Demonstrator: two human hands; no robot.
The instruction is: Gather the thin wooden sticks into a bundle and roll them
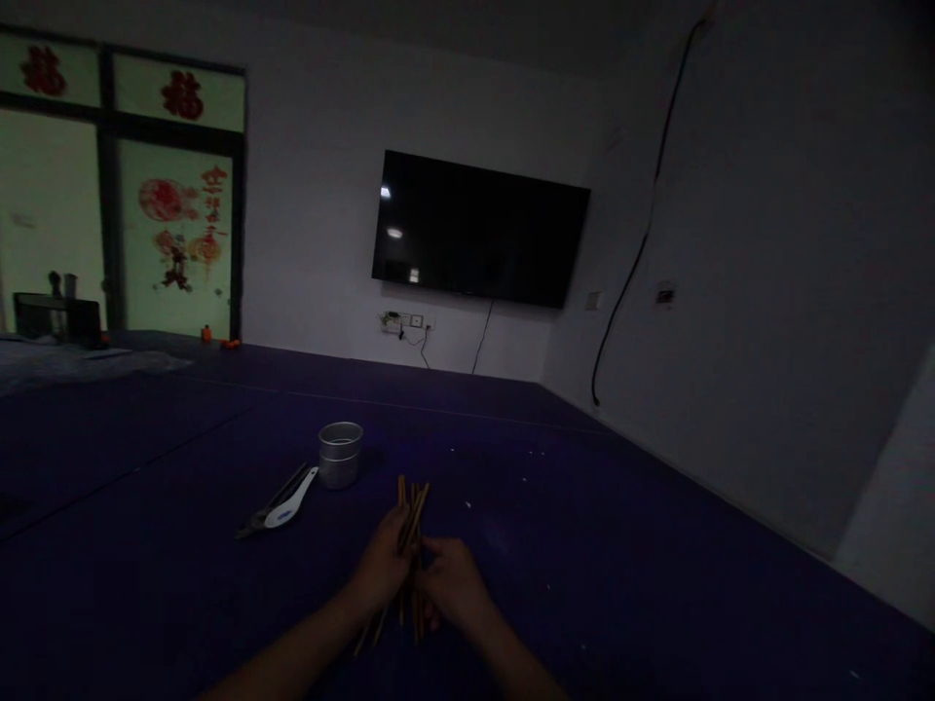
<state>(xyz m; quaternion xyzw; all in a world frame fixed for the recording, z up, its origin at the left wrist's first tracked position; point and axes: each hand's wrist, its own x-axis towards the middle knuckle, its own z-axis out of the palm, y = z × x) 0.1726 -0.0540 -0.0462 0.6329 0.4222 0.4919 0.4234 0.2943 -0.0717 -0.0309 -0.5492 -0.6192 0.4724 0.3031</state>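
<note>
Several yellowish-brown chopsticks (414,511) are gathered in a loose, fanned bundle between my hands, low over the purple surface. My left hand (383,563) is closed around the bundle from the left. From the right, my right hand (451,584) has its fingers closed on the same chopsticks near their middle. The lower ends spread out beneath both hands. Farther off to the left stands a silver metal cup (340,460), upright. Beside it lies a white spoon (293,499) with a blue mark, next to a dark, slim utensil (269,505) whose kind I cannot make out.
A broad purple surface (606,545) stretches to the walls, with small white scraps scattered on it. Clear plastic sheeting (80,362), a dark box (58,319) and small orange items (230,344) lie at the far left. A television (478,234) hangs above a cable and sockets.
</note>
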